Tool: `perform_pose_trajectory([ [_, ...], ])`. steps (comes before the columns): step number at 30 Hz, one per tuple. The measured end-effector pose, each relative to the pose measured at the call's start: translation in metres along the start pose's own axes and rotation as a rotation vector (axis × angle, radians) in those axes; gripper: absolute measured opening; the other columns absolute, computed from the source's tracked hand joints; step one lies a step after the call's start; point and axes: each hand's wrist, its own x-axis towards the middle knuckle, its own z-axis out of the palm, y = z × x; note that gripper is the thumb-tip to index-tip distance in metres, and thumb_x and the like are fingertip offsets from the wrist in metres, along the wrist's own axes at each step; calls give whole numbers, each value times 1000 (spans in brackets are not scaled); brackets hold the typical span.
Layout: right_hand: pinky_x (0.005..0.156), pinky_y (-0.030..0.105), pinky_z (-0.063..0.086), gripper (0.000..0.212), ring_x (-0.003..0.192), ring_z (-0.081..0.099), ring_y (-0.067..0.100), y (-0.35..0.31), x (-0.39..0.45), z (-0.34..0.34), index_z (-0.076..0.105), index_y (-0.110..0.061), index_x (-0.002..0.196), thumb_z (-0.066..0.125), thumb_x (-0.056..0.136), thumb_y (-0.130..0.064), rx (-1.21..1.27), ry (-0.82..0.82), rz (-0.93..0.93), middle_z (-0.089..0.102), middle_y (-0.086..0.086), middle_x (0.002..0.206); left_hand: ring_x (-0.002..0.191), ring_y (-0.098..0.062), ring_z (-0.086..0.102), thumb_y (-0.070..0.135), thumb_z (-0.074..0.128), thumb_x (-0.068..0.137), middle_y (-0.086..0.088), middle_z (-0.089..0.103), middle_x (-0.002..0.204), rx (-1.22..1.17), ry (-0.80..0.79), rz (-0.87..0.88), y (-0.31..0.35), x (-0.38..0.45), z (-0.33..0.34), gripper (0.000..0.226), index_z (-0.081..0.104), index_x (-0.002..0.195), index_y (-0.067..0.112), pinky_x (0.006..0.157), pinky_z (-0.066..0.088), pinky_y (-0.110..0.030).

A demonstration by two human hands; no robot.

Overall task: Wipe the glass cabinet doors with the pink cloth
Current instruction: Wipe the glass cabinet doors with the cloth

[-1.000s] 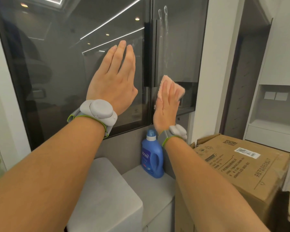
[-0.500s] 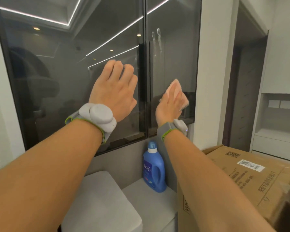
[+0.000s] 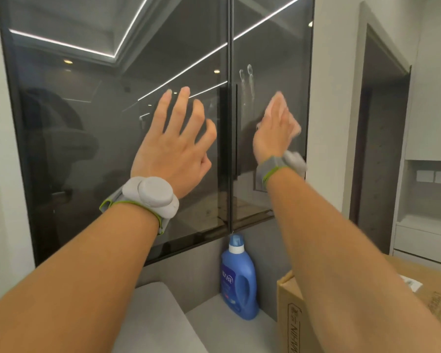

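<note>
Two dark glass cabinet doors fill the view: the left door (image 3: 107, 138) and the narrower right door (image 3: 273, 47), with black handles along the seam between them. My right hand (image 3: 271, 136) presses the pink cloth (image 3: 278, 103) flat against the right door, just right of its handle. Smeared finger marks (image 3: 247, 80) show on the glass above the cloth. My left hand (image 3: 173, 146) is held up with fingers spread at the left door, holding nothing; whether it touches the glass is unclear.
A blue detergent bottle (image 3: 238, 278) stands on a grey ledge (image 3: 214, 324) below the doors. A grey block (image 3: 155, 319) sits at the lower left, a cardboard box (image 3: 293, 317) at the lower right. A white wall and doorway (image 3: 382, 138) lie to the right.
My right hand has slid the cloth up and slightly right on the right door. My left hand's fingers have spread apart. The view has tilted upward.
</note>
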Motion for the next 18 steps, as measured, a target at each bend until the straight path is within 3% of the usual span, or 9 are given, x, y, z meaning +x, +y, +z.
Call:
perform_pose_trajectory([
  [2,113,45,36,46,126,55,22,-26,38,-9,42,-23,146,34,101,-16,88,15,-40,58,0,134,155,-53,22,34,38,104,-27,39,159,4,17,8,-1,0,2,51,48,146,7,127,17,-65],
  [4,116,47,35,38,120,50,10,-44,59,-18,45,-46,123,14,102,-39,144,-29,-120,54,-21,116,155,-53,22,35,37,105,-27,40,159,9,21,10,-1,0,4,52,49,146,7,127,18,-65],
  [5,116,49,35,34,120,46,10,-47,65,-23,44,-50,114,13,101,-51,144,-25,-204,48,-26,107,155,-53,23,36,36,105,-27,40,158,16,23,10,0,0,5,52,50,146,7,126,19,-65],
  [7,117,50,35,36,129,40,17,-44,64,-23,46,-50,121,20,102,-66,132,-29,-396,38,-33,110,154,-54,24,36,35,105,-27,41,157,29,32,12,0,0,6,52,51,144,7,126,20,-65],
  [10,118,51,37,48,141,36,21,-34,48,-19,36,-34,153,20,110,-51,181,-53,-580,33,-27,133,153,-55,25,35,35,105,-27,42,157,29,47,18,0,0,5,51,51,144,7,126,20,-65],
  [12,108,52,46,44,132,43,30,-26,34,-18,33,-29,155,29,112,-24,279,-80,-592,33,-13,134,153,-55,26,35,35,105,-27,43,157,35,49,12,1,0,5,51,51,144,6,126,20,-65],
  [14,105,50,49,55,129,45,32,-10,12,-20,31,-28,158,32,107,-7,363,-125,-593,35,0,140,154,-55,25,35,33,105,-26,42,158,35,38,15,1,0,5,52,50,145,7,126,20,-65],
  [16,122,51,34,62,147,34,32,10,-12,-19,22,-27,163,33,106,-4,309,-196,-598,26,8,161,154,-54,23,36,32,105,-26,40,159,34,28,13,1,0,3,53,49,146,7,126,19,-65],
  [18,129,53,20,58,157,20,29,15,-19,-21,17,-33,163,29,110,-15,274,-248,-481,16,3,169,154,-55,22,36,32,106,-26,39,159,34,25,11,1,0,2,53,48,146,7,126,19,-65],
])
